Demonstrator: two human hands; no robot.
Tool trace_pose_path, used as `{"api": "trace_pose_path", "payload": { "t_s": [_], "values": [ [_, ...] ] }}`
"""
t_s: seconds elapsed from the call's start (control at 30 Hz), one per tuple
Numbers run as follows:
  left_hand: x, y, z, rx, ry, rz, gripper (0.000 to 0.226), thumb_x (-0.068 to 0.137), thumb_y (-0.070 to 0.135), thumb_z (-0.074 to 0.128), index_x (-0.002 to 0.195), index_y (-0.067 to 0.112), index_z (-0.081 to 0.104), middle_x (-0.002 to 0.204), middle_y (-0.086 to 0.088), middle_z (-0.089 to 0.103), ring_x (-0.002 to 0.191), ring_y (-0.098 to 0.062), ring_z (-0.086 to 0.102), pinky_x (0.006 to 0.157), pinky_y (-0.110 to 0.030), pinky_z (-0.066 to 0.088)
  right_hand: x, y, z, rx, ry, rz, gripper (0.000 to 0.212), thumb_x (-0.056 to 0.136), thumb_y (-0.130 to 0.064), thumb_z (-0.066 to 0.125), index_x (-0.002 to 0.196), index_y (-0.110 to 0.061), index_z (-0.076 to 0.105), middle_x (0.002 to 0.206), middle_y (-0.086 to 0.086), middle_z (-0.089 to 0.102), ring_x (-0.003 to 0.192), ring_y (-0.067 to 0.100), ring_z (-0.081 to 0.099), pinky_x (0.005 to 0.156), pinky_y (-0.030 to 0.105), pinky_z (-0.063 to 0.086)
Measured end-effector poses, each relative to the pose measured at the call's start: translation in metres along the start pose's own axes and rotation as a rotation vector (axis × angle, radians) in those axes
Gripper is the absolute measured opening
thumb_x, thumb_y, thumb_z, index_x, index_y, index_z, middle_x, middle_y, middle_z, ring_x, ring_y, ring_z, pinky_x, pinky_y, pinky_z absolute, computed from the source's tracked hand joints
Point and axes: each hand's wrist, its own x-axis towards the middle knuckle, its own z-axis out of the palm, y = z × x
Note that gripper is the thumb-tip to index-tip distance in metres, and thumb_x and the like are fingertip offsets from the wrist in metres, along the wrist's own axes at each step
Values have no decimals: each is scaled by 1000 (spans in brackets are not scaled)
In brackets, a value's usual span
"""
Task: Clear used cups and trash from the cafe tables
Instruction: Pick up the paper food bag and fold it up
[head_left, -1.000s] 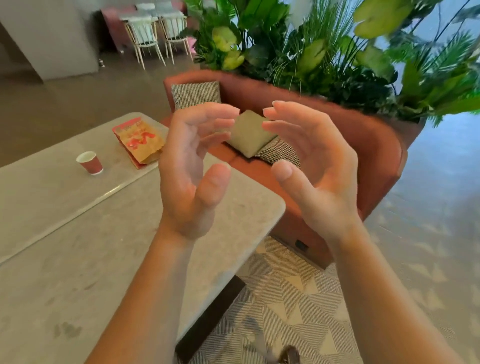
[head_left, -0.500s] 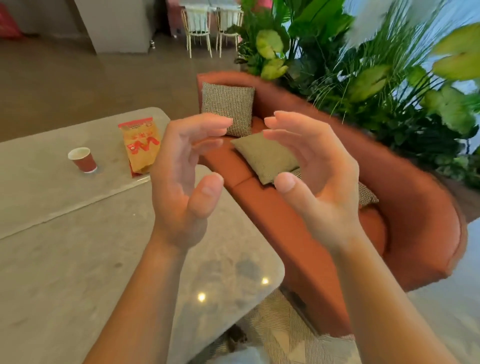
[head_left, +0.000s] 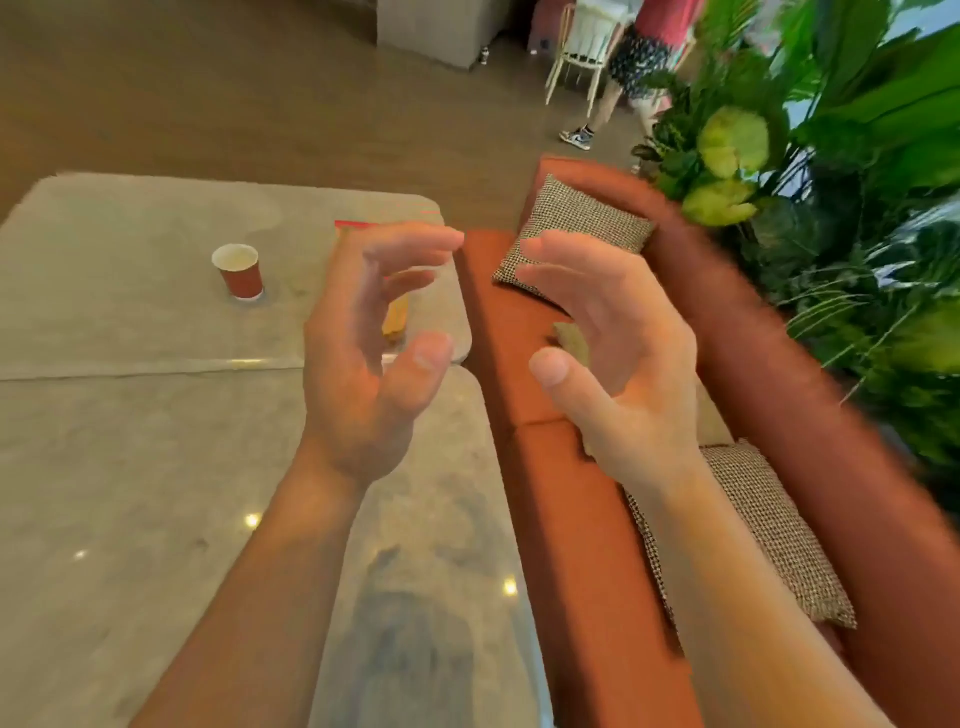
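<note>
A small red paper cup (head_left: 239, 271) stands upright on the far marble table (head_left: 119, 234). Right of it lies an orange and red snack bag (head_left: 396, 317), mostly hidden behind my left hand. My left hand (head_left: 371, 353) is raised in the air above the tables, palm turned right, fingers loosely curved, holding nothing. My right hand (head_left: 608, 358) is raised facing it over the sofa, fingers loosely curved too, and it holds nothing. Neither hand touches the cup or the bag.
A second marble table (head_left: 130, 493) adjoins the far one in the foreground. An orange sofa (head_left: 561, 519) with checked cushions (head_left: 576, 228) runs along the right of the tables, backed by large green plants (head_left: 831, 171). A person (head_left: 639, 57) stands beside white chairs at the back.
The view has swung left and moved closer to the tables; the cup and bag now sit nearer the centre. Both hands keep the same raised, empty pose. A person has come into view at the back.
</note>
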Motion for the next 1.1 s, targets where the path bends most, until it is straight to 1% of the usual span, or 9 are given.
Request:
{"api": "trace_pose_path", "payload": {
  "t_s": [0.17, 0.33, 0.43, 0.5, 0.67, 0.9, 0.97, 1.03, 1.1],
  "values": [
    [9, -57, -21, 152, 137, -116, 38, 86, 35, 51, 122, 22, 54, 126, -16, 60, 118, -33, 61, 101, -46, 49, 53, 81, 23, 145, -134, 35, 72, 93, -49, 70, 138, 4, 48, 135, 17, 57, 124, 28, 62, 110, 44, 47],
    [32, -120, -24, 303, 226, -217, 37, 88, 35, 51, 122, 21, 53, 125, -6, 61, 116, -15, 61, 99, -32, 45, 94, 171, 35, 268, -205, 102, 66, 90, -53, 73, 134, -9, 52, 136, 14, 57, 126, 36, 61, 111, 49, 47],
    [47, -170, -22, 383, 260, -278, 42, 90, 37, 51, 125, 13, 53, 125, -4, 60, 116, -12, 61, 99, -30, 45, 119, 227, 34, 311, -236, 143, 68, 89, -51, 74, 135, -6, 53, 135, 12, 57, 125, 35, 62, 110, 48, 48],
    [55, -207, -21, 433, 273, -328, 45, 91, 38, 51, 126, 10, 54, 126, -2, 61, 118, -12, 61, 101, -32, 46, 134, 266, 33, 293, -247, 176, 68, 90, -46, 76, 136, -1, 53, 135, 10, 58, 125, 34, 63, 110, 48, 49],
    [61, -304, -30, 520, 269, -431, 49, 96, 42, 55, 130, 7, 57, 133, -8, 63, 128, -25, 60, 108, -58, 45, 157, 362, 44, 237, -239, 287, 54, 89, -29, 78, 134, -7, 56, 137, 16, 59, 123, 28, 64, 108, 40, 51],
    [34, -407, -82, 820, 447, -684, 59, 96, 44, 67, 145, 14, 52, 144, 4, 55, 134, -4, 49, 104, -5, 31, 139, 469, 100, 135, -127, 618, 70, 76, -60, 77, 138, -40, 52, 163, 0, 25, 153, 16, 30, 121, 38, 39],
    [29, -425, -98, 846, 483, -843, 68, 95, 50, 68, 152, 20, 45, 151, 5, 48, 138, -4, 43, 109, -9, 31, 133, 485, 115, 145, -162, 664, 72, 80, -54, 80, 143, -40, 48, 164, -1, 23, 154, 17, 28, 121, 39, 39],
    [24, -437, -106, 803, 513, -966, 74, 88, 56, 68, 151, 26, 44, 147, 8, 51, 135, -6, 49, 115, -29, 42, 129, 498, 127, 160, -175, 698, 80, 79, -55, 80, 148, -38, 43, 161, -3, 27, 151, 16, 34, 119, 40, 42],
    [22, -441, -103, 749, 550, -1031, 71, 85, 53, 69, 147, 29, 46, 134, 10, 62, 123, -6, 61, 107, -41, 52, 125, 506, 135, 205, -163, 747, 90, 79, -55, 81, 155, -36, 36, 161, -8, 33, 148, 11, 39, 118, 40, 44]
  ]
}}
